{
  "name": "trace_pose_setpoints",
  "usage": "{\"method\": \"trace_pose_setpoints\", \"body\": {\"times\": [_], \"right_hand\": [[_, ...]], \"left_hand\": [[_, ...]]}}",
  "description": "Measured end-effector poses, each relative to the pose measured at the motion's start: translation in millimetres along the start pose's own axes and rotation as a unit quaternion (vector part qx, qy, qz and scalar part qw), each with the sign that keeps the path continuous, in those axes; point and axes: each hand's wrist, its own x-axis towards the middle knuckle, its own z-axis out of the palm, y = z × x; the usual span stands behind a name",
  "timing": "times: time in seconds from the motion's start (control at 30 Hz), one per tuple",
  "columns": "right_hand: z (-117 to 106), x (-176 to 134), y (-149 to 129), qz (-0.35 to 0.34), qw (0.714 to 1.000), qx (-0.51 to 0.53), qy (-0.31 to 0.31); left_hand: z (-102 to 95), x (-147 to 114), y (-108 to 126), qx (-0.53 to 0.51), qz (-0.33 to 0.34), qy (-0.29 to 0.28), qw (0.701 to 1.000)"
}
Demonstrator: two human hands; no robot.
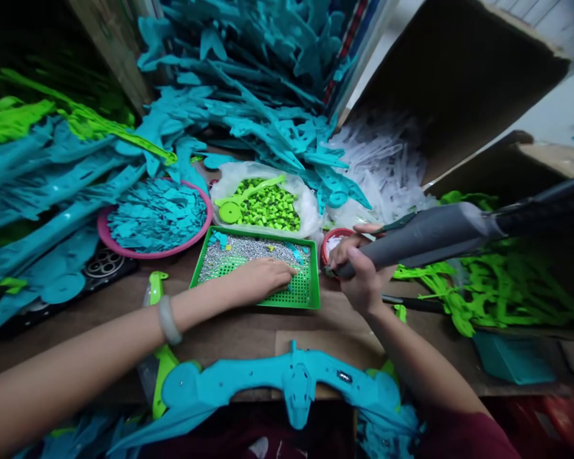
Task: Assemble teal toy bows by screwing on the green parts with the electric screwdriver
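Note:
My left hand (263,280) rests over the green perforated tray (314,287) of small silver screws (249,248). Its fingers are bent together at the tray's floor, and whatever is under the fingertips is hidden. My right hand (361,268) is wrapped round a grey electric screwdriver (421,233), held tilted above the table with its tip toward the left and its cord end at the upper right. Closest to my body lies a teal bow-shaped plastic piece (253,376) across the table's front edge, with a small dark slot on its right arm.
Behind the tray are a pink basin (104,233) of teal pieces and a plastic bag (309,210) of lime pieces. A small red bowl (324,252) stands beside my right hand. Teal parts (263,121) pile up at the back; lime parts (497,280) fill the right.

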Motion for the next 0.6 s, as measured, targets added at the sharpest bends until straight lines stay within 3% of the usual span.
{"method": "trace_pose_setpoints", "body": {"times": [0.13,0.2,0.27,0.33,0.47,0.53,0.6], "right_hand": [[-2,-4,1,0.013,1.000,-0.024,0.010],[5,-5,5,0.024,1.000,-0.017,0.003],[17,-5,12,0.030,0.999,-0.005,-0.013],[31,-5,22,0.033,0.999,-0.001,-0.037],[47,-8,43,0.041,0.997,0.001,-0.060],[47,-9,49,0.040,0.998,0.003,-0.055],[44,-8,49,0.034,0.998,0.003,-0.046]], "left_hand": [[-20.3,-44,-13,0.038,-0.060,0.067,0.995],[-27.6,-63,5,0.062,-0.141,0.127,0.980],[-27.7,-76,39,0.043,-0.205,0.181,0.961],[-18.2,-83,83,-0.048,-0.216,0.215,0.951],[25.3,-83,156,-0.299,-0.213,0.203,0.908],[48.1,-77,169,-0.376,-0.186,0.220,0.881],[62.0,-71,166,-0.415,-0.187,0.249,0.855]]}}
